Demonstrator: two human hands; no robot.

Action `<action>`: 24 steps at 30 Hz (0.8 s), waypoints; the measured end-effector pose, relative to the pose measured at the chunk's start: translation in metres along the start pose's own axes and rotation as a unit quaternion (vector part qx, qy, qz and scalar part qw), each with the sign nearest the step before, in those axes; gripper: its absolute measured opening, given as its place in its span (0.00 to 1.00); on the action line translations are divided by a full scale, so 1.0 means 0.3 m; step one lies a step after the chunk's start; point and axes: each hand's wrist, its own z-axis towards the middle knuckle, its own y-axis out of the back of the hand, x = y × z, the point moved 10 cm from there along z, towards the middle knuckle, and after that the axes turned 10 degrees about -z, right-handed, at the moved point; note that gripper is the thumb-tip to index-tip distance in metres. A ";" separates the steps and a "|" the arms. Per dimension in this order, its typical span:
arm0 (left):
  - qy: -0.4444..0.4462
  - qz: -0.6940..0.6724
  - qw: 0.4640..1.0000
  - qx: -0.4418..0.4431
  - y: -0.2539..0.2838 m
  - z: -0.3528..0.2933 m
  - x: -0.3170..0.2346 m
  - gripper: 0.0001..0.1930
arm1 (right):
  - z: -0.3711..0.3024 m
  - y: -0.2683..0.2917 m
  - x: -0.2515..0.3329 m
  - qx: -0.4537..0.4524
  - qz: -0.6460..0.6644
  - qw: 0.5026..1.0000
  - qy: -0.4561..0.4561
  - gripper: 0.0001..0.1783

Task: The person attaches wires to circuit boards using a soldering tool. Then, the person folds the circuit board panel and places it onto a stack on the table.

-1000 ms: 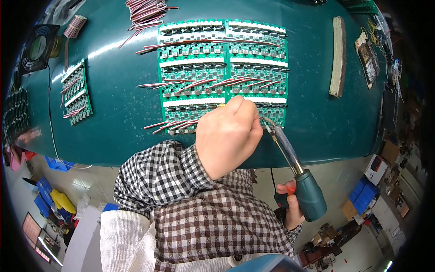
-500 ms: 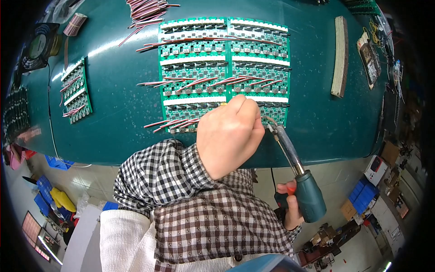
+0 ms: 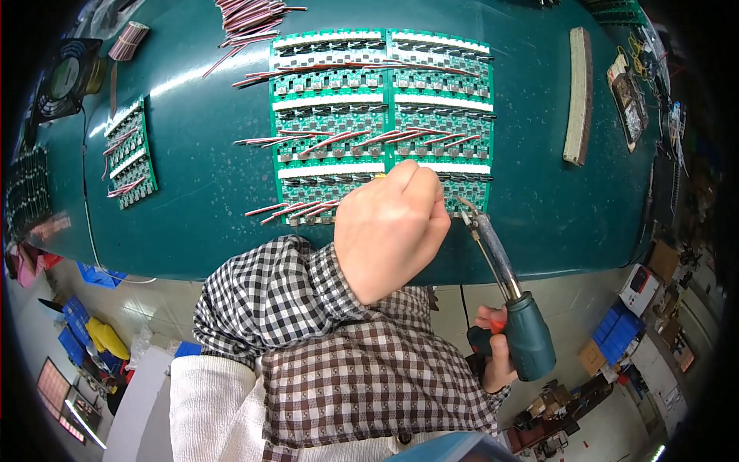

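My left hand (image 3: pixel 391 231) is closed low over the near part of the green circuit board panel (image 3: pixel 331 151). Its fingertips point down and are hidden, so whatever they pinch is out of sight. My right hand (image 3: pixel 496 350) grips the dark green handle of a soldering iron (image 3: pixel 531 339), a finger on its red trigger. The iron's long metal barrel slants up and left, its bent tip just right of my left knuckles over the board's near right part. Short red, black and white wires (image 3: pixel 335 141) lie across the rows of boards.
A bundle of cut wires (image 3: pixel 250 19) lies beyond the panel. Off to the left are a smaller board panel (image 3: pixel 131 158), a black fan (image 3: pixel 68 81) and a wire roll (image 3: pixel 128 41). To the right lie a long strip (image 3: pixel 576 96) and a worn block (image 3: pixel 626 104).
The soldering iron has shifted slightly right, its tip lying a little farther from my left hand. My left hand has hardly moved.
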 end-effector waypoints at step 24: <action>0.001 0.001 1.000 -0.018 -0.003 -0.008 0.004 0.08 | 0.001 -0.004 0.000 0.005 -0.015 1.000 -0.005 0.35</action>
